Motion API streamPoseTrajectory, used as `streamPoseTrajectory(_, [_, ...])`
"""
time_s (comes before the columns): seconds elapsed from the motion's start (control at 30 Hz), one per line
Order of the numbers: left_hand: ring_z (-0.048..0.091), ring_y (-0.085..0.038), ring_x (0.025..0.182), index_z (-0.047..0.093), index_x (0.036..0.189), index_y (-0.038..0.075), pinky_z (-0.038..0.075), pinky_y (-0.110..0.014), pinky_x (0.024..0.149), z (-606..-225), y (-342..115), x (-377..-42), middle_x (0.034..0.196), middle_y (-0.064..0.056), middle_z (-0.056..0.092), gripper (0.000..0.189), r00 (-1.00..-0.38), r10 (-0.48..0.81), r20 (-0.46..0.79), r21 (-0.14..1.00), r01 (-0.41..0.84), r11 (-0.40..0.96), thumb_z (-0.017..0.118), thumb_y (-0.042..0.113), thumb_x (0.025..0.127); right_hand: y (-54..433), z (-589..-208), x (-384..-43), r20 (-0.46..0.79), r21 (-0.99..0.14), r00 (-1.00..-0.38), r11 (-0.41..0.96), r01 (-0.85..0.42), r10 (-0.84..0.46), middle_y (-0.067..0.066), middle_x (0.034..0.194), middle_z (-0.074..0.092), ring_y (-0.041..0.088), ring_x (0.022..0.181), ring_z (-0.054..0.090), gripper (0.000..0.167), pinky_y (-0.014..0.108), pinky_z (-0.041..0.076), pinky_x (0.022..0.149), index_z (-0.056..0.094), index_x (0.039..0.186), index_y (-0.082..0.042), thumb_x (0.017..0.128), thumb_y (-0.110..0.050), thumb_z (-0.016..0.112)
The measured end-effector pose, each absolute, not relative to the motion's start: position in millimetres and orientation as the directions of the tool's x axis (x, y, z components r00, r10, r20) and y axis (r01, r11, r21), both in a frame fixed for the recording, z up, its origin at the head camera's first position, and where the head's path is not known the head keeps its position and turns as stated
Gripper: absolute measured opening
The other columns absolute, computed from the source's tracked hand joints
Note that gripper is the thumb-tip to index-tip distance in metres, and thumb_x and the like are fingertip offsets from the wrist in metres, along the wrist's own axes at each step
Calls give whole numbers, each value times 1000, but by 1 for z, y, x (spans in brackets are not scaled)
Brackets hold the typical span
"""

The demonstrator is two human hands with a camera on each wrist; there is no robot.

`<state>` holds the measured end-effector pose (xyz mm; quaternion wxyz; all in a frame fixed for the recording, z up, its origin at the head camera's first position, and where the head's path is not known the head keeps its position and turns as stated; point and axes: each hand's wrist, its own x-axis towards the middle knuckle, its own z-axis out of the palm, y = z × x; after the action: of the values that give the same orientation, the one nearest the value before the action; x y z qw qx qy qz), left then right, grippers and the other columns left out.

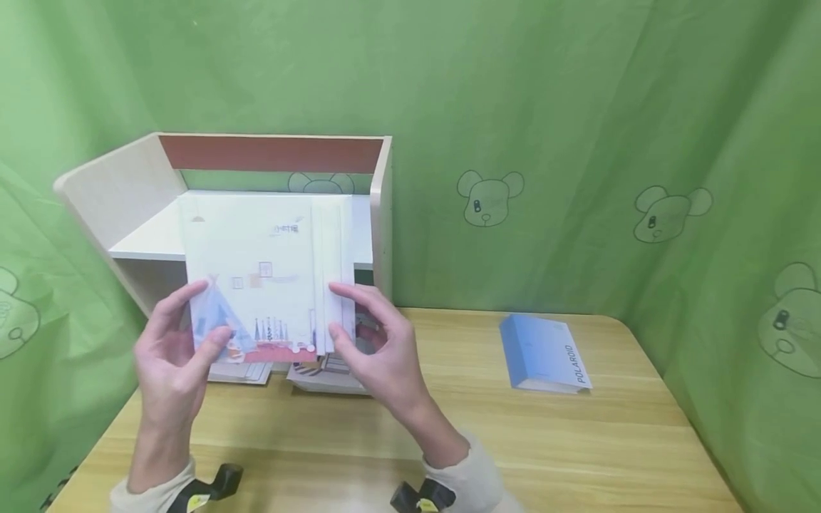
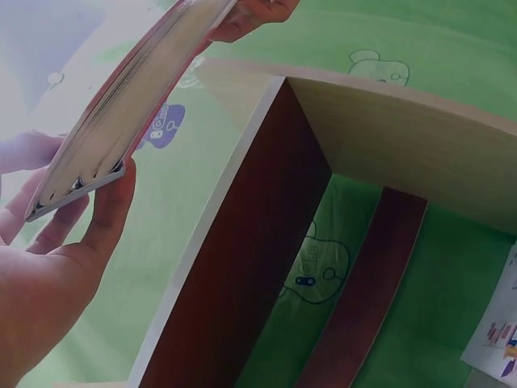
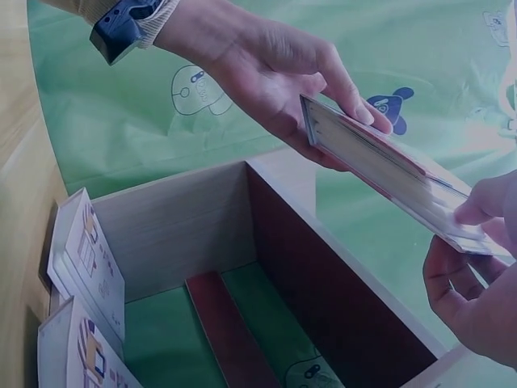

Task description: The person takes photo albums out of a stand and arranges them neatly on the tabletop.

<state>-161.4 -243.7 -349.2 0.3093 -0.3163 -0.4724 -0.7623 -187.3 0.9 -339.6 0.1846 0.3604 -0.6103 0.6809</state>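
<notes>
Nearest the viewer, in front of the bookshelf, two cream sleeves carry black wrist cameras, one on each arm. Beyond them, the left hand holds the lower left edge of an illustrated book, thumb on the cover and fingers bent around the side. The right hand pinches the opposite edge, so the grip on both sides is narrow and filled by the book's thickness.

The book is raised before the bookshelf, well off the tabletop, and hides part of the shelf boards. Its pale cover shows a blue tent, small framed pictures and a reddish band along the bottom; the wrist views show thick page edges.

Below it, at the foot of the bookshelf, two printed books lie side by side. To the right of the bookshelf, well apart from it, a blue book lettered POLAROID rests on the wood-grain surface. The bookshelf itself has pale side panels and a reddish-brown back slat. Behind it hangs a green curtain printed with bear heads.
</notes>
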Motion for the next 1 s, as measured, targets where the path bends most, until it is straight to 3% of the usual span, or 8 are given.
streamPoseTrajectory(0.33, [59, -33, 113, 42, 138, -24, 61, -30, 88, -347, -240, -155, 142, -32, 47, 64, -619, -130, 775, 568, 771, -288, 44, -39, 76, 15, -335, -178, 655, -755, -728, -209, -622, -202, 10, 134, 63, 29, 121, 64, 51, 41, 60, 92, 65, 133, -3, 86, 14, 70])
streamPoseTrajectory(0.63, [61, -33, 117, 42, 138, -23, 60, -31, 91, -346, -235, -152, 145, -32, 48, 63, -641, -83, 763, 603, 752, -267, 46, -38, 77, 24, -332, -171, 605, -796, -771, -178, -579, -198, 11, 135, 62, 30, 117, 66, 52, 40, 62, 88, 65, 134, -4, 85, 13, 71])
streamPoseTrajectory(1.0, [63, -30, 110, 43, 140, -20, 62, -30, 85, -348, -221, -153, 144, -30, 48, 63, -645, -53, 763, 623, 754, -206, 51, -35, 79, 40, -334, -167, 592, -805, -783, -191, -562, -190, 14, 137, 61, 31, 119, 65, 53, 42, 61, 89, 64, 135, -4, 85, 14, 70])
